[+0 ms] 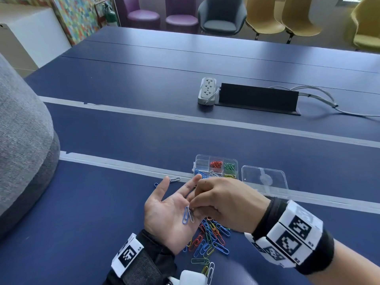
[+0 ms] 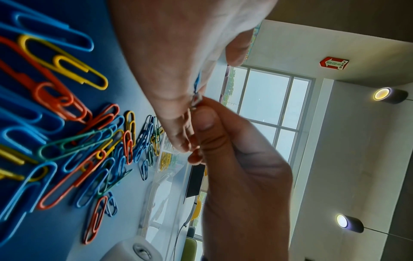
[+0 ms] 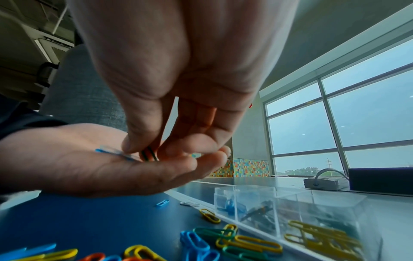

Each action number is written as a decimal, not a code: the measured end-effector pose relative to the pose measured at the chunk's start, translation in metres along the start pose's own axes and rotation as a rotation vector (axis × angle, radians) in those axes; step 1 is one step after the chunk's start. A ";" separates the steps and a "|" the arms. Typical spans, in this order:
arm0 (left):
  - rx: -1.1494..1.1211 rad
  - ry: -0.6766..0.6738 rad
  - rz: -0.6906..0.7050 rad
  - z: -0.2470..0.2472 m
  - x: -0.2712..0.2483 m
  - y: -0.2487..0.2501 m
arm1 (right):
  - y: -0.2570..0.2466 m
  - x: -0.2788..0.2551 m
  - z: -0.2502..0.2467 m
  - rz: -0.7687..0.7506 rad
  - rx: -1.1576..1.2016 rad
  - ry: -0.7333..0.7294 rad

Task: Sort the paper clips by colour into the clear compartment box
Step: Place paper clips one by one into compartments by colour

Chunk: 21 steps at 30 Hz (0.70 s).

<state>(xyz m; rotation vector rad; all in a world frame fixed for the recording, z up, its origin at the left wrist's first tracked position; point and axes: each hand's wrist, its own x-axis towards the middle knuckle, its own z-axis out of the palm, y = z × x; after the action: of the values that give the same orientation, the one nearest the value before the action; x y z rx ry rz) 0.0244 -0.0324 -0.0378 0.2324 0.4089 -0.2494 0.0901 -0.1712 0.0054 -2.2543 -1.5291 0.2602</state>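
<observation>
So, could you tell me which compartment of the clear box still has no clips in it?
The far-left compartment of the clear plastic box; the other five hold clips.

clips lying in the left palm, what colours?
One blue, one white; clearest in the head view.

The right hand hides most of the left hand's fingers; the loose heap of coloured wire paper clips lies partly beneath both hands.
</observation>
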 end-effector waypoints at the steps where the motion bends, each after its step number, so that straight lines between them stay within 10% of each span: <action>1: 0.008 0.004 0.002 -0.001 0.001 0.000 | 0.000 0.001 -0.001 -0.002 0.021 0.032; 8: 0.011 -0.004 0.020 0.001 0.003 0.002 | 0.041 0.005 -0.033 0.341 0.020 0.425; 12: -0.019 -0.020 0.023 0.002 0.004 0.002 | 0.070 0.003 -0.041 0.620 -0.009 0.376; 21: -0.023 -0.010 0.029 0.004 0.007 0.001 | 0.080 0.003 -0.029 0.746 -0.038 0.164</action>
<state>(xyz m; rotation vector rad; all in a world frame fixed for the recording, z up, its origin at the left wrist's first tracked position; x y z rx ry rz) 0.0323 -0.0337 -0.0370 0.2146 0.3977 -0.2171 0.1696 -0.1999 -0.0028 -2.7081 -0.5637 0.2402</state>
